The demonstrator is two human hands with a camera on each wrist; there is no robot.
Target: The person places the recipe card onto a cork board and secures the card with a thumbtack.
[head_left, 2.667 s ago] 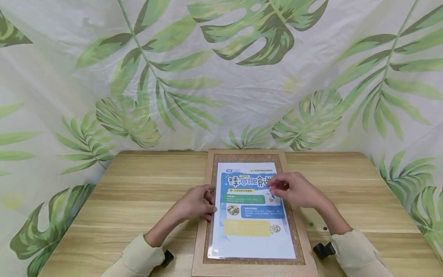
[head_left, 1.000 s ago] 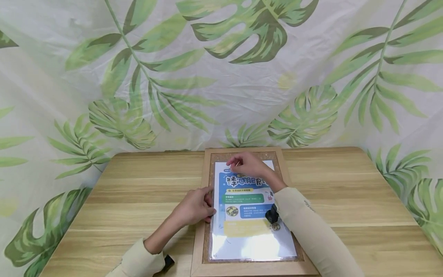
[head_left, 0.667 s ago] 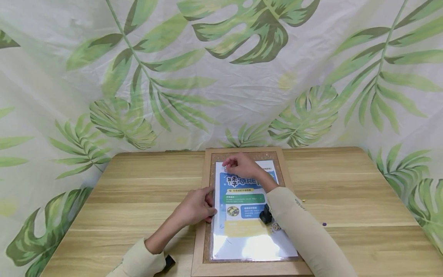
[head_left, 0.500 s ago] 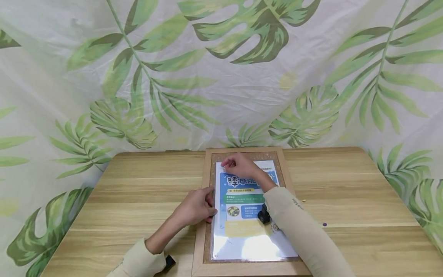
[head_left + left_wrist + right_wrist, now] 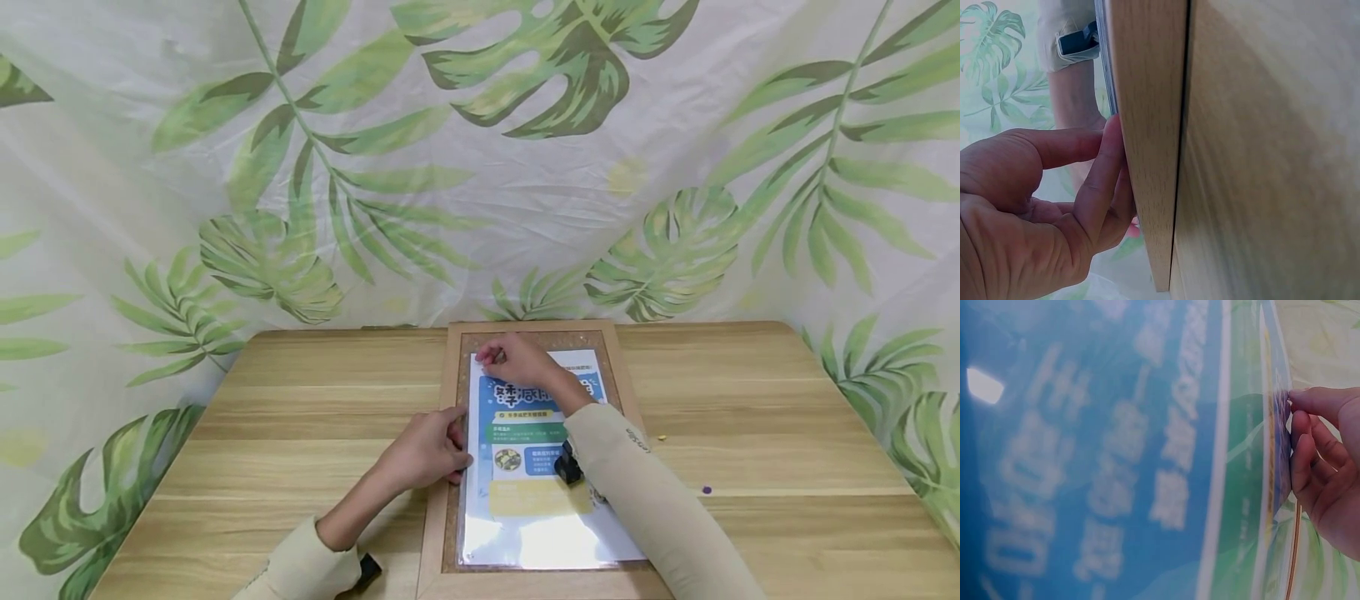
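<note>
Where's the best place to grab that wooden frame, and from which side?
Likely the lower stretch of the left rail of the wooden frame, coming in from the left: in the head view that straight strip lies bare below the left hand, while the right sleeve crosses the opposite rail.

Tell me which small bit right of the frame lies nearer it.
The yellow bit; the purple bit lies farther from the frame.

The left hand (image 5: 426,450) comes out from a loose cream sleeve (image 5: 306,560), the right hand (image 5: 521,364) from a matching right sleeve (image 5: 660,500). Beside each cuff sits a black device (image 5: 567,464) — rather boxy. Dark lettering (image 5: 637,439) marks the right sleeve — perhaps Latin letters, too small for sure reading.
</note>
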